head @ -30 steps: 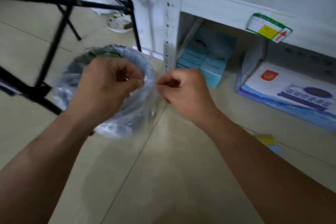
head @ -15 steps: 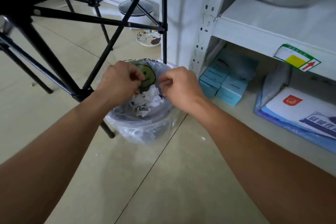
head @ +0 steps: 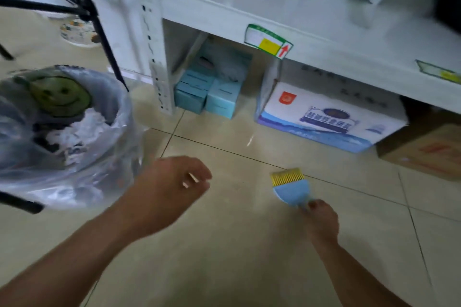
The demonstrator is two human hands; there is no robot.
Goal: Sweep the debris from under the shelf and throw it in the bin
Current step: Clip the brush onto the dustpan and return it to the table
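**Brush down on the tiles, bin at the left**

Here the small blue plastic hand brush with yellow bristles (head: pixel 290 188) lies low over the beige tiled floor (head: pixel 249 256), its long axis running from the near right to the far left. The bristle end points away, toward the white metal shelf (head: pixel 274 32); the blue handle end points back toward the person.

The right hand (head: pixel 321 222) sits at the near end of the brush, just behind the blue body, with its fingers closed around the handle. The handle itself is mostly hidden inside the grip. The bristles are on or just above the floor; blur hides which.

The left hand (head: pixel 172 189) is well apart from the brush, to its left, hovering over the floor just beside the bin. Its fingers are loosely spread and half curled, palm down, holding nothing that can be made out. Motion blur softens its outline.

The round bin lined with a clear plastic bag (head: pixel 99 157) stands at the left, with crumpled white paper (head: pixel 79 132) and a green smiley-face disc (head: pixel 61 97) inside. Under the shelf, on the floor, stand pale blue cartons (head: pixel 207 97), a white and blue printed box (head: pixel 324 117) and a brown cardboard box (head: pixel 424 152).
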